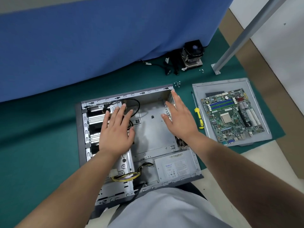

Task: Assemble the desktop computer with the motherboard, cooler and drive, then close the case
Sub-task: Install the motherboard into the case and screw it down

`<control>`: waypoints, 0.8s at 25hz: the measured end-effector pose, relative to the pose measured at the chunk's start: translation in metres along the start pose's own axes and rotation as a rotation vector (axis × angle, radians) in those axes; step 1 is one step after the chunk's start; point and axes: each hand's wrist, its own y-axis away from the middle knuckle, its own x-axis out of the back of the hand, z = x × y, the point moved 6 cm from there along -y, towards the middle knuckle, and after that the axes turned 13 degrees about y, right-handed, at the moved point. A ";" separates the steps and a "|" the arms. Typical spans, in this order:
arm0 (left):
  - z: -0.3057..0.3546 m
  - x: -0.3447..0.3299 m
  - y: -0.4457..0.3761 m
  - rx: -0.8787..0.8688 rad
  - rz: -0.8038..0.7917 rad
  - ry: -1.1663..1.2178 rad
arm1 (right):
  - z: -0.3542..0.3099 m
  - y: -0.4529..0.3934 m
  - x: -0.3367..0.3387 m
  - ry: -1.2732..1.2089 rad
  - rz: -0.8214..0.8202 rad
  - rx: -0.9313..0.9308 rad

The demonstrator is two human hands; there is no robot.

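An open grey computer case (153, 127) lies flat on a green mat, with its power supply (176, 167) at the near right corner. My left hand (115, 130) is spread flat with straight fingers over the drive cage on the case's left side. My right hand (177, 117) is also flat, fingers straight, over the case's right wall. Neither hand holds anything. The green motherboard (232, 116) rests on the grey side panel (199, 89) to the right of the case. The black cooler (192, 53) stands at the back by the blue cloth.
A yellow-handled screwdriver (198, 114) lies between case and side panel. Loose screws (176, 83) sit behind the case's far right corner, more of them (201, 70) near the cooler. Black cables (169, 65) lie left of the cooler. A grey metal table leg (233, 48) stands at the back right.
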 end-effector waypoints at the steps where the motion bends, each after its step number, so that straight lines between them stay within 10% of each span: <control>1: 0.001 0.000 0.001 -0.001 -0.005 0.001 | 0.000 0.001 0.000 -0.004 -0.002 -0.001; 20: 0.005 0.005 -0.169 0.332 -0.037 0.035 | 0.099 -0.166 0.023 -0.217 -0.209 -0.096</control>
